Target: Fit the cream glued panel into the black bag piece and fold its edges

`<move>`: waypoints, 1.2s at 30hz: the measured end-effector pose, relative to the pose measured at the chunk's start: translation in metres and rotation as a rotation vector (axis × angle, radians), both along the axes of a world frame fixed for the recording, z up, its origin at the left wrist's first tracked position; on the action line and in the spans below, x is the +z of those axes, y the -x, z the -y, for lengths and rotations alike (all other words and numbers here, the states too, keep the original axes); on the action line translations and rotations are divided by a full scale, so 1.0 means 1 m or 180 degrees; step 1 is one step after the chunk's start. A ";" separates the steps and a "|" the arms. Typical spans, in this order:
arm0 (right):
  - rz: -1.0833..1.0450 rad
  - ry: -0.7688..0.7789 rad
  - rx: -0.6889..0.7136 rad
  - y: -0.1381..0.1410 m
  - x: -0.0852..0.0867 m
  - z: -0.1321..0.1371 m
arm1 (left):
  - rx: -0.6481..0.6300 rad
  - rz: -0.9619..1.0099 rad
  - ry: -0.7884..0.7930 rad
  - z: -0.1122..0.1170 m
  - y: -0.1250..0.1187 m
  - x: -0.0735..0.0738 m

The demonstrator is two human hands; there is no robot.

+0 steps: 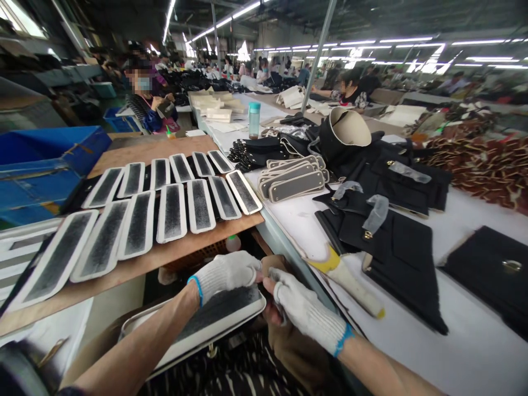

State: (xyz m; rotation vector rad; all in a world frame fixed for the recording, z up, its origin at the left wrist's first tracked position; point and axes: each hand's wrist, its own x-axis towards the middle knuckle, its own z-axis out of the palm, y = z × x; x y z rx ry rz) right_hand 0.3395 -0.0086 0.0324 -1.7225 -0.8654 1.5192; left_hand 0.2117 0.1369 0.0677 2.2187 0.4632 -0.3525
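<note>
My left hand (229, 273), in a white knitted glove with bare fingertips, reaches over the right part of a bag piece (206, 319) on my lap. The piece has a black middle and a raised white rim, with a small metal fitting (212, 350) at its near edge. My right hand (303, 305), gloved the same way, is just off the piece's right end. Both hands are closed, their fingertips meeting at the piece's far right corner. Whatever they pinch there is too small or hidden to make out.
Rows of similar white-rimmed black pieces (171, 212) lie on a wooden board (231, 228) at left. On the white table at right are black bag parts (396, 264), stacked grey panels (295, 179) and a yellow-ended tool (350, 280). A blue bin (49, 170) stands far left; co-workers sit beyond.
</note>
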 end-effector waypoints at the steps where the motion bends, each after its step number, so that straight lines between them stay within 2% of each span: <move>1: -0.0166 -0.0107 0.0057 -0.003 -0.003 0.000 | -0.0010 0.0013 -0.0004 0.000 0.000 0.001; 5: -0.0693 -0.0280 0.0480 -0.012 -0.009 -0.007 | -0.0058 0.0042 0.0040 0.000 0.001 0.002; 10: -0.0603 0.0094 0.0812 -0.019 -0.008 -0.022 | 0.0052 -0.0061 -0.0005 0.003 0.001 0.006; 13: -0.0368 0.0332 0.1029 -0.024 0.000 -0.029 | 0.0086 -0.0098 -0.0047 0.006 0.001 0.014; 16: 0.0366 0.0454 0.1390 -0.027 0.013 -0.037 | 0.0130 -0.0172 -0.0101 0.007 0.000 0.017; 19: 0.1128 0.0582 0.1752 -0.028 0.023 -0.045 | 0.0128 -0.0294 -0.0138 0.005 -0.002 0.013; 22: 0.1286 0.0646 0.1897 -0.025 0.028 -0.053 | 0.0220 -0.0433 -0.0343 0.005 -0.003 0.008; 25: 0.1433 0.0603 0.2026 -0.021 0.032 -0.055 | 0.0551 -0.0525 -0.0788 0.014 -0.003 0.013; 28: 0.1492 0.0460 0.2049 -0.016 0.034 -0.053 | 0.1019 -0.0347 -0.1295 0.033 0.002 0.027; 32: 0.1405 0.0365 0.1879 -0.018 0.022 -0.047 | 0.1407 0.0065 -0.1702 0.062 0.029 0.042; 34: 0.1387 0.0282 0.1721 -0.021 0.010 -0.044 | 0.1686 0.0331 -0.1841 0.074 0.059 0.040; 36: 0.1357 0.0149 0.1475 -0.024 -0.002 -0.041 | 0.2153 0.0674 -0.1967 0.082 0.101 0.032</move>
